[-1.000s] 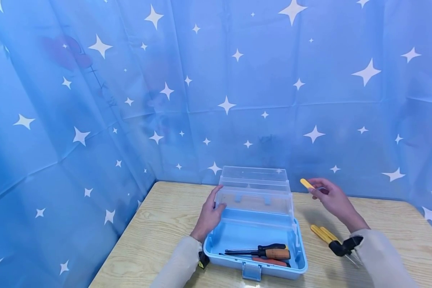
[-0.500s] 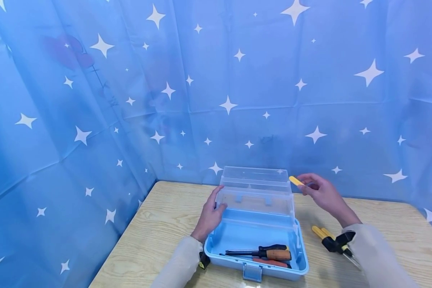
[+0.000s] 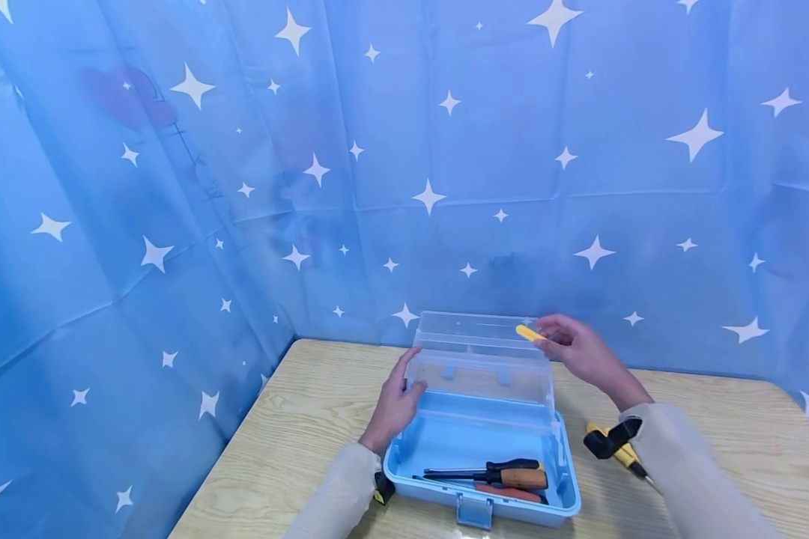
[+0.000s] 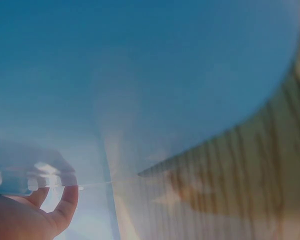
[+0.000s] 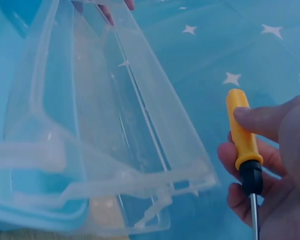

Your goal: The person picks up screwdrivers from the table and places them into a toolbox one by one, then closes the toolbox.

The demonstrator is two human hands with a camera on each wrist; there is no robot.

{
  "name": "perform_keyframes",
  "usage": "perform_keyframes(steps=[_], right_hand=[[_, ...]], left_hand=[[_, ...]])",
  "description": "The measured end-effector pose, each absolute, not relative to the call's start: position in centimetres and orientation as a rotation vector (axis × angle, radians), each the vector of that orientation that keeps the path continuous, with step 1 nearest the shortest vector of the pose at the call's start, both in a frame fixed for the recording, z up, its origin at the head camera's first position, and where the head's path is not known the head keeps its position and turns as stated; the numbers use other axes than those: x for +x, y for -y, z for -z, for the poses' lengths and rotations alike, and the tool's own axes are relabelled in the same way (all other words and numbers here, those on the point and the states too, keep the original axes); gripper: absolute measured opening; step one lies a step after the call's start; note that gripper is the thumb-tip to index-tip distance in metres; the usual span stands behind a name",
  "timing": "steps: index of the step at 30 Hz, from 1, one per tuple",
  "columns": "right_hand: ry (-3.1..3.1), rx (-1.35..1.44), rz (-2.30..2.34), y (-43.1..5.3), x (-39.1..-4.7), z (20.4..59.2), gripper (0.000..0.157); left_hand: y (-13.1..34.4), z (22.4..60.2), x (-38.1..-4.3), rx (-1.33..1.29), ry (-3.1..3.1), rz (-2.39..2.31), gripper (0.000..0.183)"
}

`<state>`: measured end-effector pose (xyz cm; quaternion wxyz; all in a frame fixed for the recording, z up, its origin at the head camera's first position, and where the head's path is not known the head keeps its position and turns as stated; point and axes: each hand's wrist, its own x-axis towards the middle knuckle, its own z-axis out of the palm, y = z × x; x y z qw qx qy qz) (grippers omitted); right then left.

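At the lid's upper right corner, head view: right hand pinches yellow screwdriver by the handle, up off the table. Left hand grips the left edge of the raised clear lid, thumb on the near face. Light-blue toolbox, latch facing the person, holds black-handled screwdriver, brown-handled screwdriver and red-handled tool, bunched front right. More yellow-handled tools on the table, right of the box, partly behind the right wrist strap. Star-print curtain behind; dark marks on its left part too faint to read.

Left wrist: blurry. Thumb and finger curled at the clear plastic edge, lower left. Blue surface up top, wood grain at right.

Right wrist: thumb pressed on the yellow grip, fingers curled behind it. Black collar below the grip, metal shaft pointing down, tip out of frame. Screwdriver sits beside the lid, visibly apart in this view. Left fingertips just show at the lid's far end.
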<state>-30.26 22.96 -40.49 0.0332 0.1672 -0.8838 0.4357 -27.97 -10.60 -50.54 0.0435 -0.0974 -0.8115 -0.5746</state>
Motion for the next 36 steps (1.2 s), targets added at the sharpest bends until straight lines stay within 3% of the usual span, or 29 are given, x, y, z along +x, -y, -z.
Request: perform_keyframes(steps=[36], right_hand=[[2.793,0.67,-1.382,-16.2,-32.7,40.6,0.026]], left_hand=[[10.5,50.3,-27.7,-0.292,2.471,1.747,0.057]])
